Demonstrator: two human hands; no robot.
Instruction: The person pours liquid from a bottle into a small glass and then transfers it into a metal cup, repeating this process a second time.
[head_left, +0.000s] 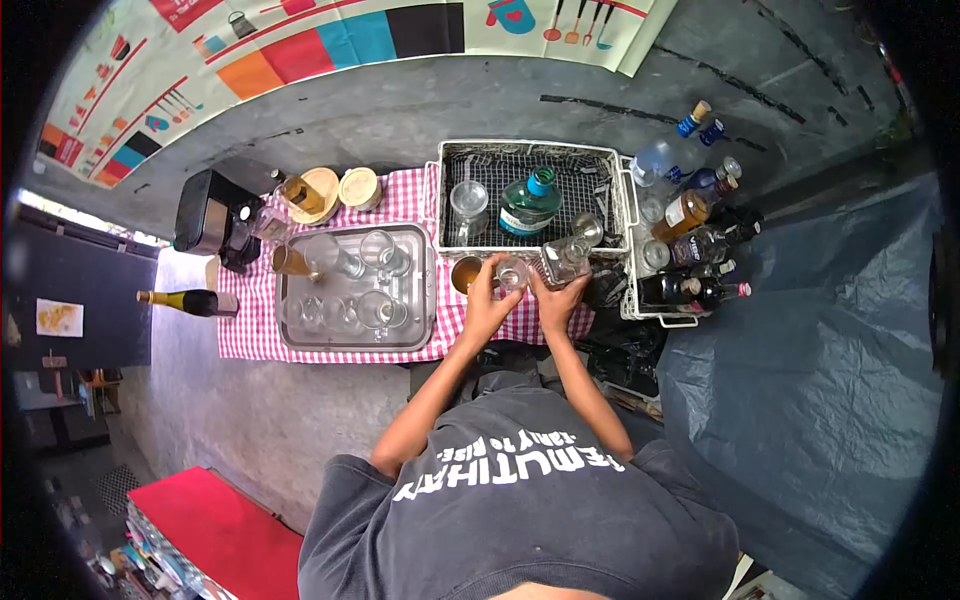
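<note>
The small clear glass [511, 273] is in front of our body, between our two hands, at the near side of the white wire basket [530, 146] and above the checked cloth [403, 190]. Our left hand [483, 306] is closed around its left side, so this hand is the nearer one. The fingers of our right hand [556, 308] are just beside its other side; whether they touch it, we cannot tell.

To the right of the glass, and a little farther from our body, is the square clear bottle [565, 260], which our right hand grips from the near side. Its long axis seems to lean away from us and to the right, but where its mouth ends is not clear. The glass looks more or less upright, with its round rim facing up to us.

Both forearms reach forward and come together toward the hands, the elbows apart and bent. The left wrist goes inward, to the right; the right wrist goes inward, to the left. Just left of our left fingers there is a glass of amber drink [463, 271], and the grey tray [430, 292] lies farther left.
</note>
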